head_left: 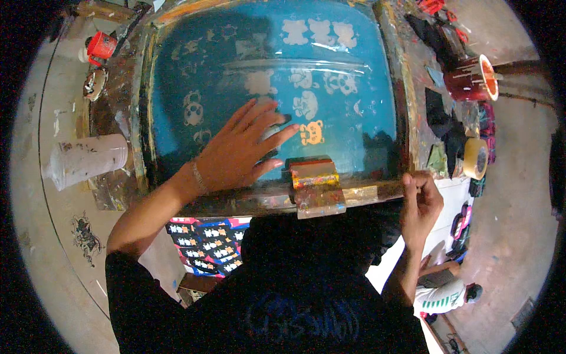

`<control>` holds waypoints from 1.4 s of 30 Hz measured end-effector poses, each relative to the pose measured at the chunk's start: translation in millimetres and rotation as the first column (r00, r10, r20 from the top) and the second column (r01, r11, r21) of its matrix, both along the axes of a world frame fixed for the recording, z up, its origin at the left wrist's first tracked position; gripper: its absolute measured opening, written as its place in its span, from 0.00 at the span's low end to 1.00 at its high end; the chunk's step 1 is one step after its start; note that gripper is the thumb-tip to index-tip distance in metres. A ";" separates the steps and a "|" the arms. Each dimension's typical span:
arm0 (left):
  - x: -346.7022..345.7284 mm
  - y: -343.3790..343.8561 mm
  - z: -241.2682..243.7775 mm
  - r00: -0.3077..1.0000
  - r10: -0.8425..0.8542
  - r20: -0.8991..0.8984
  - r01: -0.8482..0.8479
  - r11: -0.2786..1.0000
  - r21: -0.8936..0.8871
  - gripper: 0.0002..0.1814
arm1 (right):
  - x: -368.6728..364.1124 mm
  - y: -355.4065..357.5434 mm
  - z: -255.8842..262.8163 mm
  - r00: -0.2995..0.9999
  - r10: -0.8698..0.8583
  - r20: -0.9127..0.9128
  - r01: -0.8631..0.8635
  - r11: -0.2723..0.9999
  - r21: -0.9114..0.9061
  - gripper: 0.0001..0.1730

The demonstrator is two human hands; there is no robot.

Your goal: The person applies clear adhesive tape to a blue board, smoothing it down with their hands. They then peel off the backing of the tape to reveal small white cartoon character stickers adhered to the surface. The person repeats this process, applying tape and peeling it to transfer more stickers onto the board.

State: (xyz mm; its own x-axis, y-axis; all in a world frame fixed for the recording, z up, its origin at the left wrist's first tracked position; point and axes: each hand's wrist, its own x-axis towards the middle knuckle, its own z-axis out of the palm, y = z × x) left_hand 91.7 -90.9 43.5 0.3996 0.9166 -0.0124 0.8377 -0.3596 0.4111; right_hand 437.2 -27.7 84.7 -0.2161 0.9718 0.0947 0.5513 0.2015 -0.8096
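My left hand [243, 148] is over the blue mesh of a wooden-framed printing screen [345, 104], fingers spread. A small dark and pale object [271, 131] shows between and under those fingers; whether they grip it is unclear. Just right of the fingertips, one bear figure [312, 132] on the mesh is orange, while several other animal figures look pale. A paint-stained squeegee [317, 186] lies across the frame's near rail. My right hand [422, 194] is at the near right corner of the frame, fingers curled and thumb against or beside the wood; its grasp is partly hidden.
A whitish plastic container [90, 157] and a red cup [102, 45] are on the left. At right stand a paint-streaked bucket [468, 79] and a tape roll [476, 158]. Printed dark pieces [212, 243] lie below the frame. Another person [442, 292] is at lower right.
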 end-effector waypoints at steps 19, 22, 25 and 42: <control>2.3 14.3 -17.4 0.995 -0.049 -0.091 0.061 0.990 0.128 0.33 | 57.8 -47.4 -4.1 0.988 -0.138 -0.069 0.134 0.989 -0.068 0.12; 3.8 15.4 -21.8 0.991 -0.060 -0.119 0.075 0.989 0.125 0.32 | 50.9 -49.5 -7.2 0.996 -0.076 -0.038 0.074 0.996 -0.048 0.12; -5.9 10.3 -21.3 0.981 -0.071 -0.182 0.091 0.990 0.105 0.31 | 51.7 -49.9 -6.9 0.999 -0.044 0.004 0.044 0.997 -0.066 0.11; -19.6 6.7 -29.9 0.979 -0.001 -0.202 0.046 0.975 0.218 0.28 | 52.3 -55.6 8.1 0.998 -0.062 0.010 0.063 0.994 -0.090 0.07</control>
